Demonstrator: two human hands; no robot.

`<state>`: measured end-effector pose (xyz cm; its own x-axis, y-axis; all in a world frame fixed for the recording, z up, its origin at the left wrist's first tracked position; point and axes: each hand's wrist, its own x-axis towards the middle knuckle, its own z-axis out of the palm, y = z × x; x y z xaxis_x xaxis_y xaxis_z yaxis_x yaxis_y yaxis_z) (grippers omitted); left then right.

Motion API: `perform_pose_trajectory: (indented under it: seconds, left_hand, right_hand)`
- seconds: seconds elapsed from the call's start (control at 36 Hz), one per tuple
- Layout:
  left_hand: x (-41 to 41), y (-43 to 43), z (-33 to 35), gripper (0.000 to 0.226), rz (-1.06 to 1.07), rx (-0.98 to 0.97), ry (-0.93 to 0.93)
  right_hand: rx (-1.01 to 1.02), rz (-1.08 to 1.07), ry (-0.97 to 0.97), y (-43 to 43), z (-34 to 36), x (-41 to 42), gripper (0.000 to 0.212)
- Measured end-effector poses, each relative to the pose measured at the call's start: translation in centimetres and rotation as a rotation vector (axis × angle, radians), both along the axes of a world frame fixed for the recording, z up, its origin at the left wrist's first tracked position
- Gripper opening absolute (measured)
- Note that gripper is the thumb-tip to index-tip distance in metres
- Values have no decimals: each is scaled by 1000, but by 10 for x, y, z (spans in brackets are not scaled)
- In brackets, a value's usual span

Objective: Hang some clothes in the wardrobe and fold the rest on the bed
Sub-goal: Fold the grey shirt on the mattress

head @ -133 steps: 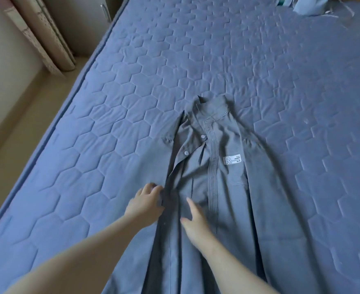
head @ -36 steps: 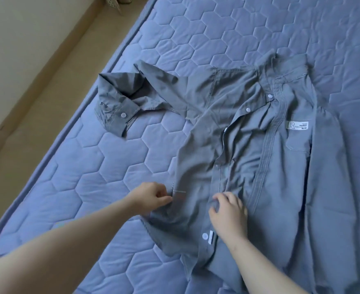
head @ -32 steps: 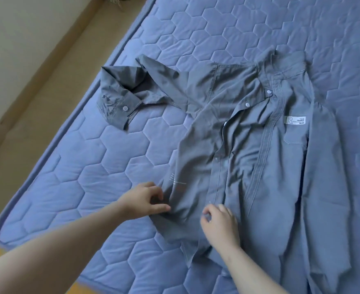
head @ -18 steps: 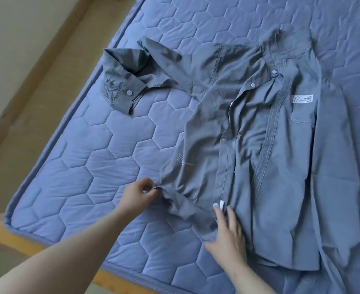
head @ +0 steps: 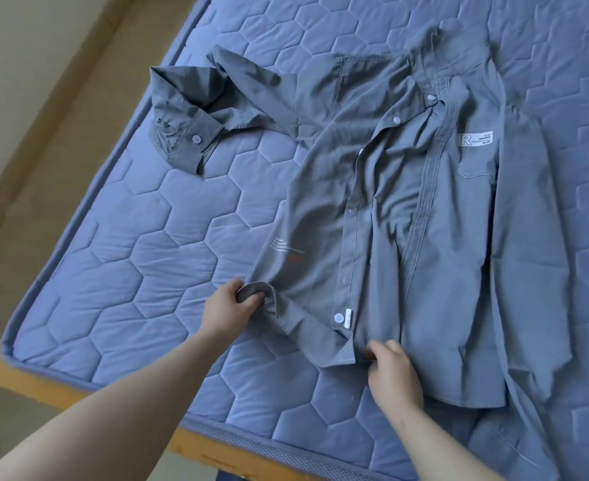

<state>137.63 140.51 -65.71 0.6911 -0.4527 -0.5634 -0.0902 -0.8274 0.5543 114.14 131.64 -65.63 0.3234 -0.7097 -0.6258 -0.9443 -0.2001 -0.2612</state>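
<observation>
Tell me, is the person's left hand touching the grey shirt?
Touching. The head view shows the left hand gripping the grey shirt at its hem corner, fabric curled over the fingers.

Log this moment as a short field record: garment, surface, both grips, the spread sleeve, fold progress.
garment: grey button-front fabric shirt, front up and open, lying flat
surface: blue hexagon-quilted mattress on a wooden bed frame
left grip: left hand pinches the shirt's lower hem corner, fabric curled over its fingers
right grip: right hand holds the hem at the foot of the button placket
sleeve: long sleeve spread out leftward, its buttoned cuff crumpled near the mattress edge
progress: not yet folded
</observation>
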Motion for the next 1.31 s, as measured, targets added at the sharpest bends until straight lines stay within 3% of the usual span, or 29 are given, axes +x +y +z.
perform_pose_trajectory:
  seconds: [0.11, 0.22, 0.33, 0.44, 0.53, 0.67, 0.72, 0.78, 0.86, 1.03, 1.14, 1.25, 1.31]
  left_hand:
    - [-3, 17, 14, 39, 111, 12, -24]
    - [-6, 20, 28, 20, 337, -89, 168]
    - [-8, 20, 35, 22, 201, -103, 212]
    - [-11, 21, 35, 27, 110, -129, 254]
    - [-14, 24, 29, 25, 96, -137, 243]
    - [-14, 27, 28, 30, 56, -116, 233]
    - [-11, 27, 31, 43, 24, -90, 218]
    - [-8, 27, 31, 33, 11, -81, 210]
    - [-3, 29, 28, 23, -10, -67, 144]
    - [-1, 33, 25, 24, -70, 25, -68]
    - [-3, 35, 27, 39, -111, -1, -191]
    - [-3, 45, 26, 56, -455, -90, -425]
    - [1, 51, 24, 57, -623, -36, -470]
  right_hand:
    - [121, 30, 40, 2, 11, -12, 32]
    - [164, 29, 84, 1, 23, -15, 37]
    - [140, -60, 34, 2, 31, -3, 21]
    - [129, -257, -206, 8, 33, 20, 9]
    - [247, -294, -251, 15, 29, 39, 27]
    - [276, -111, -90, 27, 21, 56, 53]
    - [228, -78, -32, 28, 18, 61, 49]
    - [226, -112, -7, 26, 16, 64, 35]
    - [255, -224, -86, 21, 14, 62, 15]
    - [171, -727, -381, 7, 23, 26, 24]
    - [265, -1173, -527, 6, 25, -5, 16]
    - [253, -1311, -444, 9, 13, -23, 13]
    - [255, -1311, -401, 9, 6, -25, 9]
